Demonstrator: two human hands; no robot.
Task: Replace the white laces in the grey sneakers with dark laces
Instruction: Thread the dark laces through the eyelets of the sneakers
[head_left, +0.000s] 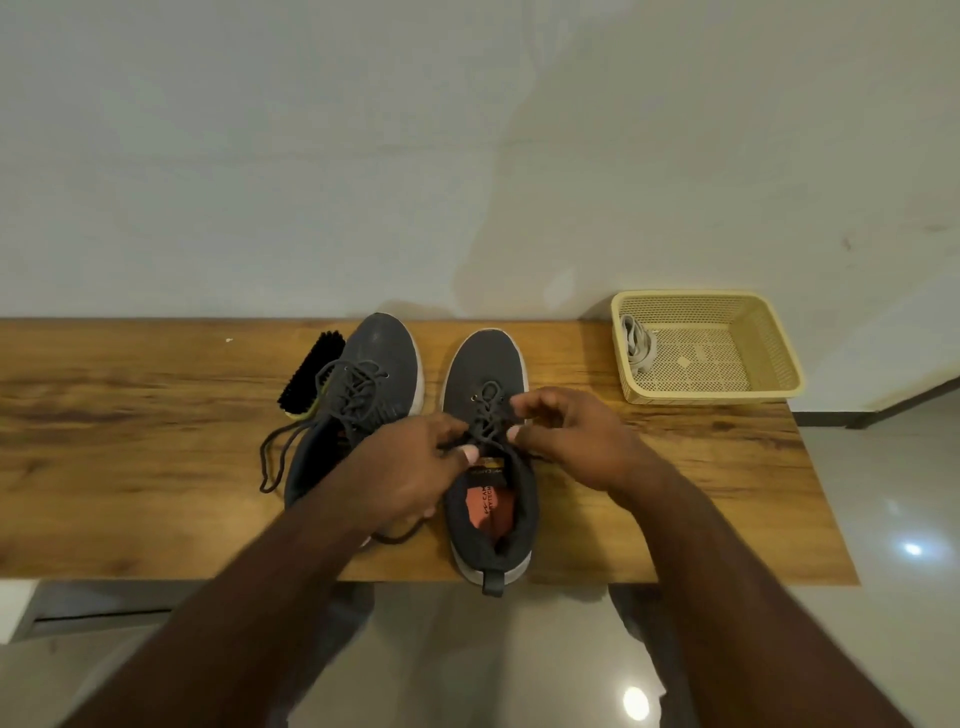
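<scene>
At the centre of the wooden bench (156, 405), both grey mesh sneakers (488, 457) already carry dark cord laces (485, 415); the white flat laces (636, 343) lie in the yellow plastic basket (779, 364), upper right. The left hand (410, 467) and right hand (571, 436) each pinch the right shoe's lace in a narrow grip; I judge only tightening and tying remain

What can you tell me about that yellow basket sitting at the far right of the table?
The pale yellow plastic mesh basket is rectangular, with perforated walls and floor and a solid rolled rim. It stands upright and open on the far right end of the wooden table, close to the white wall, apart from both sneakers and both hands. Inside, against its left wall, lies a bundle of white laces; a couple of small pale bits rest on its floor, too small to identify. Nothing else touches it.
</scene>
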